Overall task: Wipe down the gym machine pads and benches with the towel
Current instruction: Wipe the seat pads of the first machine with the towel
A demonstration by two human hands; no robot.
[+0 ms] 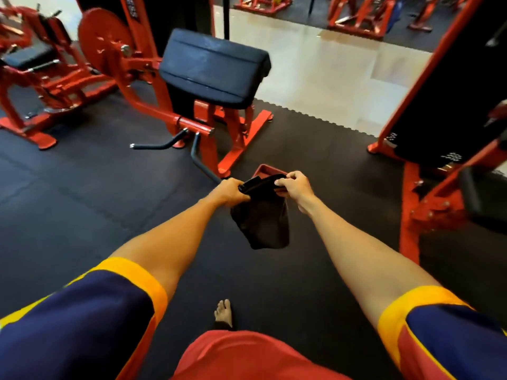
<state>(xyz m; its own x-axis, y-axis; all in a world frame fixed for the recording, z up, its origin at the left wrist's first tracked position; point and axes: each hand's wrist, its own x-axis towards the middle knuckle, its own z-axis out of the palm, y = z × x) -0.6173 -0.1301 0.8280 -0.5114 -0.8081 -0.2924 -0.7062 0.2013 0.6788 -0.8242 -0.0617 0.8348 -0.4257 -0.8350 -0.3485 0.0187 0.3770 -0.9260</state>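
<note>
A dark towel (260, 220) hangs in front of me over the black floor mat. My left hand (229, 192) grips its upper left edge and my right hand (295, 186) pinches its upper right edge, both held out at arm's length. Ahead, a red machine carries a large black angled pad (214, 67), well beyond the towel. A second black bench pad (27, 54) lies on another red machine at the far left.
Two dark curved handles (162, 145) stick out low from the nearer machine, close to my left hand. A red frame with a black panel (450, 100) stands on the right. My bare foot (223, 314) is on the mat. Pale tiled floor (323, 75) lies beyond.
</note>
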